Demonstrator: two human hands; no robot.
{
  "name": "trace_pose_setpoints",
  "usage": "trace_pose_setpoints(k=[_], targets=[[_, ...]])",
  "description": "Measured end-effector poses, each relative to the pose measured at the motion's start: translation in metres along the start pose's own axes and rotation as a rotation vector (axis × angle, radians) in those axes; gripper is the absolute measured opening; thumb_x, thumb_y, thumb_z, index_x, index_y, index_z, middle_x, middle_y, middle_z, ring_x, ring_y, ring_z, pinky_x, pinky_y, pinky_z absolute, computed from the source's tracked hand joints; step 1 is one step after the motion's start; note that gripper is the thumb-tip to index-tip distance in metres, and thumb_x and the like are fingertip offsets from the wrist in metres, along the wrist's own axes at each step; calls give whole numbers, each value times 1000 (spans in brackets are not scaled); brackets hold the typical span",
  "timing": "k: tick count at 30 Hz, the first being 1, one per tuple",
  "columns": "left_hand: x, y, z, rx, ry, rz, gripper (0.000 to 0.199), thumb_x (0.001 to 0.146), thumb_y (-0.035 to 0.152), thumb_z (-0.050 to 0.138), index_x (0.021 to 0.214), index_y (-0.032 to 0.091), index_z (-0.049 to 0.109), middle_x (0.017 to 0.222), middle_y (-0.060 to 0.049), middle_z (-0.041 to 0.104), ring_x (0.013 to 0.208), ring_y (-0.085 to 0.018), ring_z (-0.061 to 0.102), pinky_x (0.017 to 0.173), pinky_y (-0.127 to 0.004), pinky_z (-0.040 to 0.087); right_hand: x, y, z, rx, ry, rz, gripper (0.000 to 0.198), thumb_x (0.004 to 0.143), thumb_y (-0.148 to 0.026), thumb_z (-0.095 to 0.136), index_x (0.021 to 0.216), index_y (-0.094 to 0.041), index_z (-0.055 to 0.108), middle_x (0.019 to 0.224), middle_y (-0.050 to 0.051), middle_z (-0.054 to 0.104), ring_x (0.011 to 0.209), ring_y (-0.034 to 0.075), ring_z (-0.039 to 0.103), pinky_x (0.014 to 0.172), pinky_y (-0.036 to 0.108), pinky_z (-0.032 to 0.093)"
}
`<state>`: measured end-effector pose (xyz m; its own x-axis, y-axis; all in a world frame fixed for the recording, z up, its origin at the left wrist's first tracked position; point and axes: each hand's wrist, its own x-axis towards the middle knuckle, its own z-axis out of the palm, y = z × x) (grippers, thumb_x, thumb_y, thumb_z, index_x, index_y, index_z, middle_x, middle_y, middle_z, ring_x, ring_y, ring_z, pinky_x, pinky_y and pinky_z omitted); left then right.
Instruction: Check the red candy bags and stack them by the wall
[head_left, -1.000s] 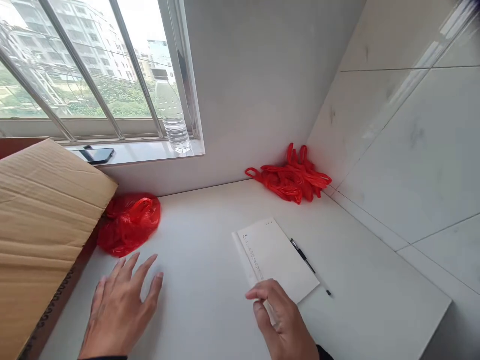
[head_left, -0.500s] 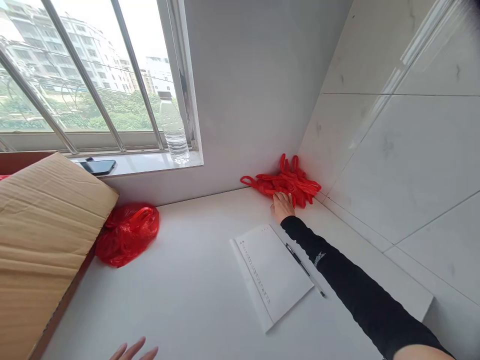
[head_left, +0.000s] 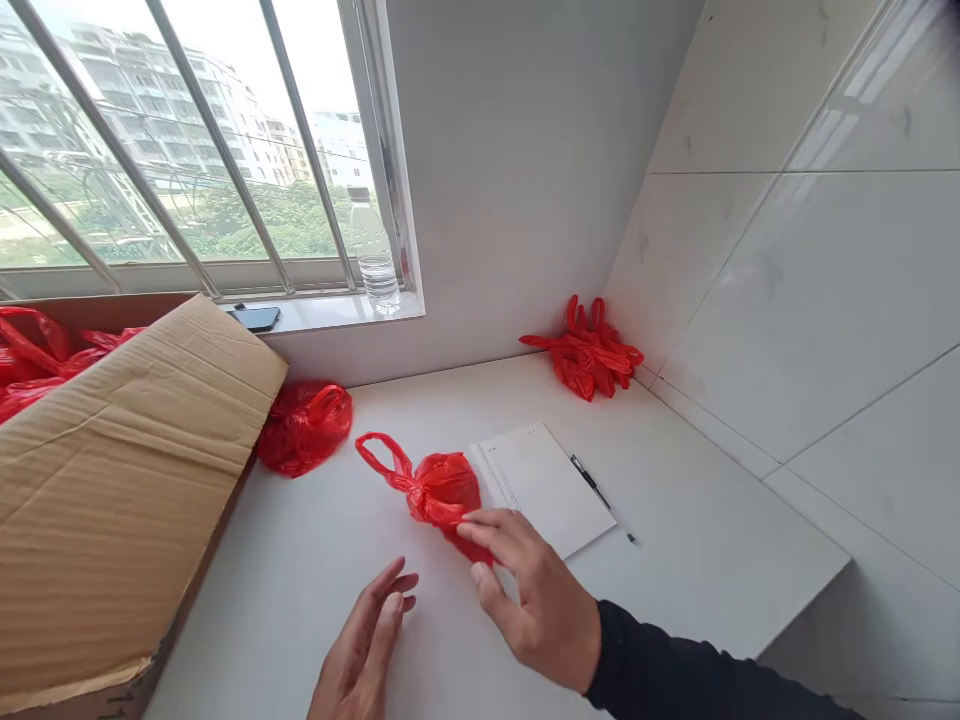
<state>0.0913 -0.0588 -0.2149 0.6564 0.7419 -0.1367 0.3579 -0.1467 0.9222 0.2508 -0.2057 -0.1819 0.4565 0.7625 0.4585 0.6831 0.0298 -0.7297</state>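
My right hand pinches the lower end of a crumpled red plastic bag between thumb and fingers, just above the white counter. The bag's looped handle points up and left. My left hand hovers close to the counter at the bottom edge, fingers together and slightly curled, holding nothing, a short way left of the bag. A pile of folded red bags lies in the far corner against the tiled wall.
A white sheet of paper with a black pen beside it lies right of the held bag. A filled red bag sits by a big cardboard box on the left. A water bottle and phone rest on the windowsill.
My right hand reached to the corner pile, took one red bag and pulled it back to the middle of the counter. My left hand dropped low, then rose near the bag.
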Motion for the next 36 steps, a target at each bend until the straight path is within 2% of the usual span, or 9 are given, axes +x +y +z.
trace_pose_setpoints(k=[6, 10, 15, 19, 23, 27, 29, 33, 36], targets=[[-20, 8, 12, -247, -8, 10, 36, 89, 50, 65, 109, 21, 61, 95, -2, 70, 86, -19, 65, 81, -29, 56, -54, -26, 20, 273, -177, 6, 46, 91, -8, 50, 130, -31, 58, 116, 0, 71, 105, 17, 66, 94, 32, 55], [-33, 9, 11, -289, -45, -31, 38, 92, 48, 61, 117, 20, 60, 105, -5, 71, 91, -20, 66, 80, -30, 56, -45, -9, 19, 164, -109, 49, 40, 97, -12, 44, 131, -28, 56, 119, 5, 66, 111, 22, 60, 94, 40, 54], [-43, 20, 6, -254, -190, 57, 38, 96, 47, 57, 123, 21, 63, 119, -7, 70, 102, -22, 65, 92, -33, 53, -33, 1, 22, -12, -62, 23, 50, 98, -19, 49, 147, -24, 43, 140, 10, 54, 128, 27, 48, 108, 50, 44], [-50, 29, 4, -191, -259, 92, 36, 98, 47, 53, 119, 20, 66, 113, -7, 69, 95, -21, 63, 85, -30, 52, -30, -1, 21, 65, -82, 77, 18, 98, -25, 53, 112, -23, 64, 107, 6, 68, 101, 25, 60, 90, 45, 51], [-53, 28, 6, -228, -160, 37, 33, 97, 49, 53, 95, 19, 67, 87, -2, 63, 78, -16, 54, 71, -25, 47, -30, -2, 15, 217, -72, 195, 11, 97, -28, 56, 95, -24, 67, 93, 2, 70, 89, 20, 63, 81, 37, 51], [-47, 21, 0, -269, 20, 13, 39, 98, 49, 49, 74, 19, 52, 72, 2, 47, 67, -12, 43, 66, -24, 40, -29, 7, 0, 170, -34, 280, 15, 96, -32, 56, 87, -24, 65, 84, 1, 67, 80, 20, 60, 72, 33, 49], [-44, 20, -5, -261, 44, 18, 36, 98, 49, 49, 77, 20, 54, 73, 3, 48, 69, -12, 44, 70, -24, 40, -28, 11, -6, 141, -62, 319, 16, 96, -34, 55, 87, -24, 65, 83, 1, 66, 80, 19, 60, 70, 32, 49], [-45, 26, -5, -182, -95, 31, 32, 95, 50, 57, 115, 25, 60, 87, 1, 60, 79, -15, 55, 76, -27, 44, -29, 8, -5, 157, -159, 259, 12, 95, -34, 58, 102, -25, 63, 93, 0, 66, 85, 18, 60, 78, 32, 50], [-49, 29, 3, -36, -124, 117, 27, 95, 48, 59, 102, 23, 65, 94, -1, 60, 84, -16, 55, 78, -29, 43, -32, -1, 2, 196, -197, 199, 10, 97, -34, 58, 99, -25, 61, 91, 0, 66, 81, 17, 59, 78, 32, 50]])
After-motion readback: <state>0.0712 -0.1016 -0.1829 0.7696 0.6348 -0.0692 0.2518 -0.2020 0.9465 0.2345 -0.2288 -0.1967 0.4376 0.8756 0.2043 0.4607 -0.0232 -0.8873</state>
